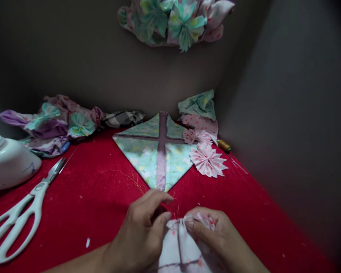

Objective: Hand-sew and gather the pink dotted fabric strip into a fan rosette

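So the spotted cloth [172, 248] is right in front of me, low in the view, between my two hands and running off the bottom edge, so I honestly can't tell you which way is its long side. What I can tell you: the gathered edge goes pretty much left to right from one hand to the other, and the folds drop from it toward me, more or less square to that edge. My right hand [216, 231] is the one properly on it, thumb pressed down over the bunched part with the fingers tucked behind, so that's a real pinch near the right end of the gathers. My left hand [142, 223] is at the other end: forefinger and thumb are bent into a C with a gap between them, thumb tip right by the cloth's top left corner, forefinger higher and farther out. The lower fingers are hidden, so no idea if they've got any cloth. A bit of thin thread [178, 207] sticks up from the gathered edge between the hands, just right of my left fingertips. The patchwork diamond [142, 155] lies beyond, its near corner just past my left knuckles, all on the red table cover [102, 212].
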`<action>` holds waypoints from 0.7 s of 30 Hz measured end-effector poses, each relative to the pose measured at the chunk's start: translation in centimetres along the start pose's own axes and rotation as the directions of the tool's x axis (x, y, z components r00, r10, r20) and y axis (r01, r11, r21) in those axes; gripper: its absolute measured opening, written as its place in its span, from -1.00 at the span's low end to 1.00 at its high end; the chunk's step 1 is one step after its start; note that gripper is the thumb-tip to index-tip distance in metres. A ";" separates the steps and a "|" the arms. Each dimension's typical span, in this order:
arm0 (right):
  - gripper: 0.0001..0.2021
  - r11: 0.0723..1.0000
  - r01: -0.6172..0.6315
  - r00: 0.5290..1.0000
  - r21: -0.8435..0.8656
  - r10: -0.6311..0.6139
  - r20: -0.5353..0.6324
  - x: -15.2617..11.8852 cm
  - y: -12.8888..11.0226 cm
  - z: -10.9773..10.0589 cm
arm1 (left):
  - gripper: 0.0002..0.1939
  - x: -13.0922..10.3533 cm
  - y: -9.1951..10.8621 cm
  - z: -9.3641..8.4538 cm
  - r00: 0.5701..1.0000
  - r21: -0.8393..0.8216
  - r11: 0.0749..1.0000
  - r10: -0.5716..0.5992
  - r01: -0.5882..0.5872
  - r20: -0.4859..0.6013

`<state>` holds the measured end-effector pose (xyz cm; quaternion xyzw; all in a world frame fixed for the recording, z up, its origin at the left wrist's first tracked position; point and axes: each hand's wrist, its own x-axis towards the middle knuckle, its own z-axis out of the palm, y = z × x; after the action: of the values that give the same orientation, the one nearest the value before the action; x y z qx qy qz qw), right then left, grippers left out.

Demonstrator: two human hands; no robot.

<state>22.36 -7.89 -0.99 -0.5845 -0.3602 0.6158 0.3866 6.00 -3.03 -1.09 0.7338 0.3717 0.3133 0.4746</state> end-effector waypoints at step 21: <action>-0.69 0.998 -0.054 0.999 0.032 0.054 0.010 -0.2 0.6 -0.6 | -0.71 4.7 3.8 -2.9 0.823 -0.650 0.578 -0.551 0.494 0.136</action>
<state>22.93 -8.32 -1.52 -0.5850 -0.3361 0.6342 0.3776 7.10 1.26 3.97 0.3615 0.4546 0.2990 0.7572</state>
